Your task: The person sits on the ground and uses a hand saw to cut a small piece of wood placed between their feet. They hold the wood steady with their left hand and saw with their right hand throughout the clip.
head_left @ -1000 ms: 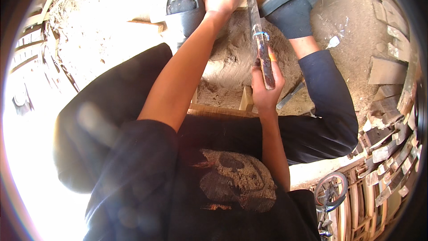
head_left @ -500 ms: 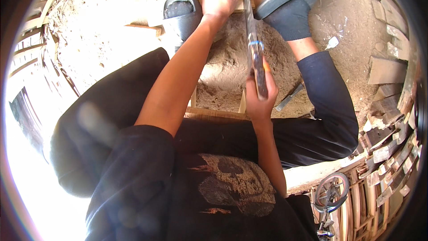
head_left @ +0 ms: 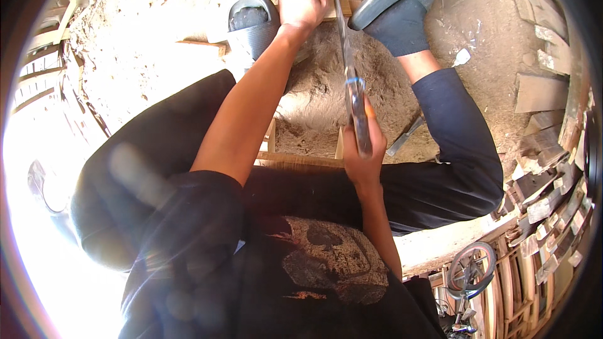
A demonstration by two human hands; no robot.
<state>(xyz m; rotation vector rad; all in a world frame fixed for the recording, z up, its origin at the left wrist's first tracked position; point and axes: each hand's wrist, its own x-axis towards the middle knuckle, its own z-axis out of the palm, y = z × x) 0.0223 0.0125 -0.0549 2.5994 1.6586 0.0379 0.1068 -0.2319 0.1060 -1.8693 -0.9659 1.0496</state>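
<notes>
A hand saw (head_left: 343, 31) with a dark handle and a blue band runs upright in the picture, its blade crossing a wooden piece (head_left: 344, 7) near my sandalled feet (head_left: 402, 6). My right hand (head_left: 365, 144) is closed round the saw's handle. My left hand (head_left: 301, 3) grips the wooden piece just left of the blade, with its fingertips partly hidden. Below the saw, on the dirt floor, lies a metal tool (head_left: 405, 135), perhaps a chisel, right of my right hand.
A low wooden frame (head_left: 295, 159) sits in front of my bent legs. Scrap boards (head_left: 543, 94) are piled along the right. A bicycle (head_left: 465, 270) stands at lower right beside upright slats. Wooden strips (head_left: 69, 6) lie at the bright left edge.
The saw and my right hand have shifted left and back toward my body. My left hand stays on the wood, appearing slightly lower and farther left in the picture.
</notes>
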